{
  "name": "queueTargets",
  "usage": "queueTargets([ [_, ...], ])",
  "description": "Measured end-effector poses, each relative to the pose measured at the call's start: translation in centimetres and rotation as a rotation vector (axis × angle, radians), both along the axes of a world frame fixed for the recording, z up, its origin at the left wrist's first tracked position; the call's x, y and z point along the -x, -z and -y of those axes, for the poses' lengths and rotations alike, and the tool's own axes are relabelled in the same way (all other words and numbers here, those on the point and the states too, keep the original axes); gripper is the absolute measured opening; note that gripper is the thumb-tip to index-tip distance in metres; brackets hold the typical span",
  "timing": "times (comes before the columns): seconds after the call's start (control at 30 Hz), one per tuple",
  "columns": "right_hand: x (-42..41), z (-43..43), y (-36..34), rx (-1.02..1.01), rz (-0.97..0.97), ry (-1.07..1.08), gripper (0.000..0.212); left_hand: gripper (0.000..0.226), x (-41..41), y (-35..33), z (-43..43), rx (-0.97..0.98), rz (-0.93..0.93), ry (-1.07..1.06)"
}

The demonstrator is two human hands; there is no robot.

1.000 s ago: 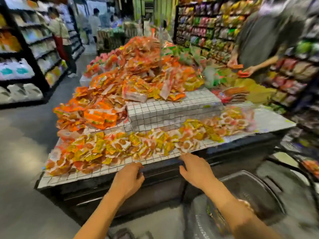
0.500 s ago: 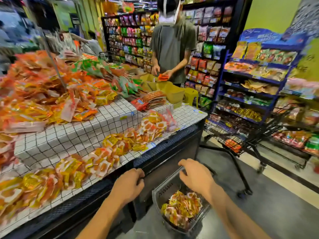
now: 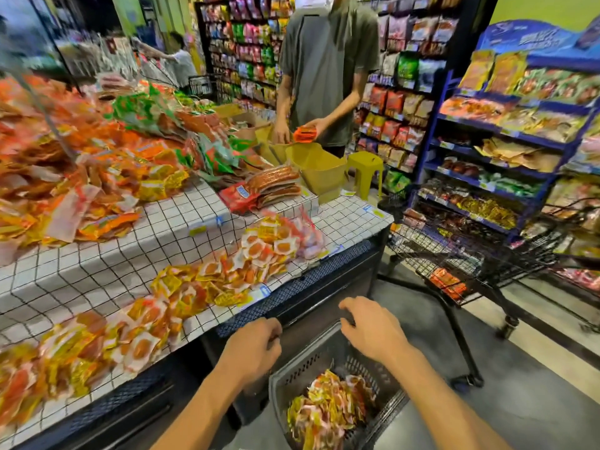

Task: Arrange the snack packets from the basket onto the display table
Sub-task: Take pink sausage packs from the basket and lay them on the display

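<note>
**Supermarket aisle: both hands empty above the basket**

Shop shelves (image 3: 506, 141) packed with bags line the far right, and a shopping cart (image 3: 461, 254) is parked in front of them. At the far end of the display another person (image 3: 328, 60) holds an orange pack.

On the left, the checked tabletop (image 3: 97, 274) already carries a long row of yellow and orange packets (image 3: 227, 280) along its near edge.

Now to the hands. The left hand (image 3: 251, 350) hovers by the tabletop's dark edge with its grip loosely curled and nothing in it. The right hand (image 3: 373, 329) hangs over the far rim of the grey basket (image 3: 292, 378), fingers bent and spread, also empty.

The basket sits low, just beside the display's base, with a heap of snack packets (image 3: 328, 414) at the bottom. That heap lies below both hands and nearer to the person, almost straight under the right wrist.

So the right hand looks the better placed for the pickup, with a short drop down and back. The left would have to cross over the basket's near-left wall. From there the lift goes up and left to the tabletop.
</note>
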State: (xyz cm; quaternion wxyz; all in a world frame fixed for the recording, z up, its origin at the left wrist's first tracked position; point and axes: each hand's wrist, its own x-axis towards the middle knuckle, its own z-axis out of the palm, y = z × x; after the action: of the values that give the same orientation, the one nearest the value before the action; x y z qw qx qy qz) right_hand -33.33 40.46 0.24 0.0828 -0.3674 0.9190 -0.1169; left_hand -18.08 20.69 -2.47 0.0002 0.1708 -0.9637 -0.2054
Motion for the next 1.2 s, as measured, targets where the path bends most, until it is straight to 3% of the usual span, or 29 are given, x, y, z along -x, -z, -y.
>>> queueTargets([
  [0.43, 13.8, 6.8, 2.2, -0.03, 0.088, -0.037, 0.042, 0.024, 14.6, 1.1, 5.3, -0.056, 0.001, -0.01],
  [0.73, 26.5, 14.6, 6.0, 0.067, 0.289, -0.205, 0.056, 0.013, 21.2, 3.1, 5.7, -0.155, -0.004, -0.266],
  [0.8, 28.6, 16.5, 7.3, 0.073, 0.373, -0.248, 0.063, 0.009, 22.2, 3.9, 5.3, -0.21, 0.015, -0.345],
  [0.97, 33.0, 21.9, 11.8, 0.114, 0.435, -0.318, 0.111, 0.015, 24.2, 5.9, 4.4, -0.271, 0.026, -0.469],
  [1.03, 32.9, 22.8, 11.6, 0.207, 0.492, -0.282, 0.096, 0.018, 24.6, 6.7, 4.1, -0.286, 0.04, -0.486],
  [1.13, 33.2, 23.6, 12.2, 0.291, 0.508, -0.222, 0.046, 0.032, 25.3, 7.6, 3.9, -0.278, 0.063, -0.519],
  [1.2, 33.3, 23.5, 12.6, 0.339, 0.541, -0.181, 0.032, 0.04, 26.0, 7.9, 3.9, -0.271, 0.052, -0.535],
])
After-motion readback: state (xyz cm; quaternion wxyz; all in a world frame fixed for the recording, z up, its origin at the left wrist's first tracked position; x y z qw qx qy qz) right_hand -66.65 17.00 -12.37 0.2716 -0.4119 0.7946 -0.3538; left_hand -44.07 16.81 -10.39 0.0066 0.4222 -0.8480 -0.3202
